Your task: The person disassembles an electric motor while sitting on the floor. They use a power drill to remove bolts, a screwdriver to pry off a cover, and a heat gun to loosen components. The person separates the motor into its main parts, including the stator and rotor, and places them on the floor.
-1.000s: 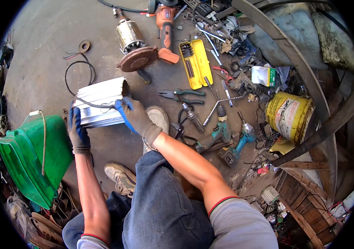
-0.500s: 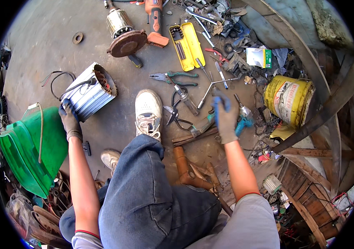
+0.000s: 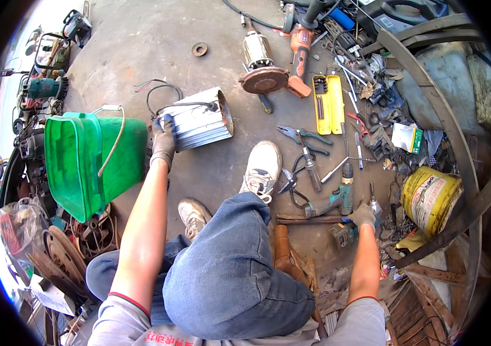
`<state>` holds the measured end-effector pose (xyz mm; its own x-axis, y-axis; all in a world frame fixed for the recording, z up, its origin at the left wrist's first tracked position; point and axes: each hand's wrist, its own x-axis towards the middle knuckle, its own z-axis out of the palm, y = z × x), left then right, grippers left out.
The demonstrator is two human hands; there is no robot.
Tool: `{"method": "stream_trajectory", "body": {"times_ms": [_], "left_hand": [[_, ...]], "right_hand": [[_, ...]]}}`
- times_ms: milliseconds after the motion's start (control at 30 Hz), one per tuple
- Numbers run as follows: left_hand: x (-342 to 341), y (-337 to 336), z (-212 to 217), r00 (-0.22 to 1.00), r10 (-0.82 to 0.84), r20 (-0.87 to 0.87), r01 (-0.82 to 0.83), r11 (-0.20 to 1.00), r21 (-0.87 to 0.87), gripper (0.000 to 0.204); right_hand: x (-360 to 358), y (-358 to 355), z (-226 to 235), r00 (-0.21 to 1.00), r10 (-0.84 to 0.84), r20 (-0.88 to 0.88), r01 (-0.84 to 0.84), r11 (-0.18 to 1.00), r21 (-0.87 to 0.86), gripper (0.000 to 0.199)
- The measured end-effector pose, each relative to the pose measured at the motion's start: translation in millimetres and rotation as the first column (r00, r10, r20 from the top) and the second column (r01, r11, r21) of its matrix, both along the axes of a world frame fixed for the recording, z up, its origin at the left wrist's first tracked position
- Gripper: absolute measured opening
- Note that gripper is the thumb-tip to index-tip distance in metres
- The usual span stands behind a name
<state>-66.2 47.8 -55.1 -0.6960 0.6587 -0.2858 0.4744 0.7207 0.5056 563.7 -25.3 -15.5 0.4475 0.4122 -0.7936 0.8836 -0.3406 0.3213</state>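
Observation:
My left hand [image 3: 164, 138], in a grey glove with blue fingertips, grips the left end of a silver ribbed motor housing [image 3: 200, 120] lying on its side. A black cable lies over the housing, and copper-coloured wire ends trail beyond it. My right hand [image 3: 362, 215], gloved too, is closed round a teal cordless drill [image 3: 376, 211] with a silver nose; the palm hides most of its body. A dark battery pack [image 3: 343, 235] shows below those fingers. Just left of this hand lies another teal cordless drill [image 3: 344, 199], beside dark wooden handles [image 3: 309, 219].
A green bucket [image 3: 121, 164] lies tipped at left. Pliers [image 3: 306, 138], a yellow bit case [image 3: 329, 105], a motor rotor with a rusty disc [image 3: 264, 81] and an orange angle grinder [image 3: 300, 52] lie ahead. A yellow pail [image 3: 431, 199] and bent metal strips border the right.
My right hand has come down from above the tools onto the teal drill and closed. My left hand stays on the motor housing. The whole view has shifted, so things appear further right.

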Motion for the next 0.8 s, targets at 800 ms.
{"method": "stream_trajectory", "body": {"times_ms": [800], "left_hand": [[111.4,111.0,119.0,0.694,-0.678,-0.241,0.578,0.725,-0.374,0.072]], "right_hand": [[-13.9,19.9,113.4,0.665,-0.032,-0.746,0.722,0.28,0.632,0.041]]}}
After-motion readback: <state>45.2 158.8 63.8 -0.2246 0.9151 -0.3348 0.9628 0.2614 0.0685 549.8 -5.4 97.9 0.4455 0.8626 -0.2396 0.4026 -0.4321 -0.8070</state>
